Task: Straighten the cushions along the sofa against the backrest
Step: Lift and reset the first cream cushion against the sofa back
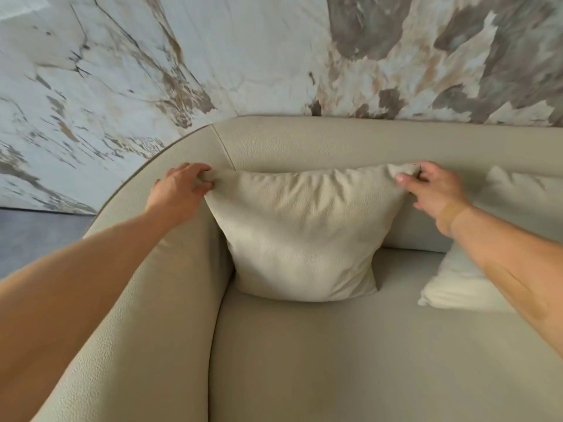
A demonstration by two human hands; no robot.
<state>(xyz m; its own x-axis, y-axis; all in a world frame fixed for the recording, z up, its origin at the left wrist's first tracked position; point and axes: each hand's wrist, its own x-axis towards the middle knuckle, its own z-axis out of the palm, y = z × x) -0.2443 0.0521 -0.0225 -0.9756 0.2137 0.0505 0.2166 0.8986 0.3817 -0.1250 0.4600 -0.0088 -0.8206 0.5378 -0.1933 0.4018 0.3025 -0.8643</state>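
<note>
A beige square cushion (300, 236) stands upright in the left corner of the beige sofa, leaning on the backrest (350, 141). My left hand (179, 187) pinches its top left corner. My right hand (432, 187) pinches its top right corner. A second, paler cushion (457, 284) lies to the right, tilted against the backrest and partly hidden behind my right forearm.
The sofa's curved left armrest (146, 300) runs under my left arm. The seat (350, 360) stretches in front of the cushions. A marble-patterned wall (243, 56) rises behind the sofa, and grey floor (36, 239) shows at the left.
</note>
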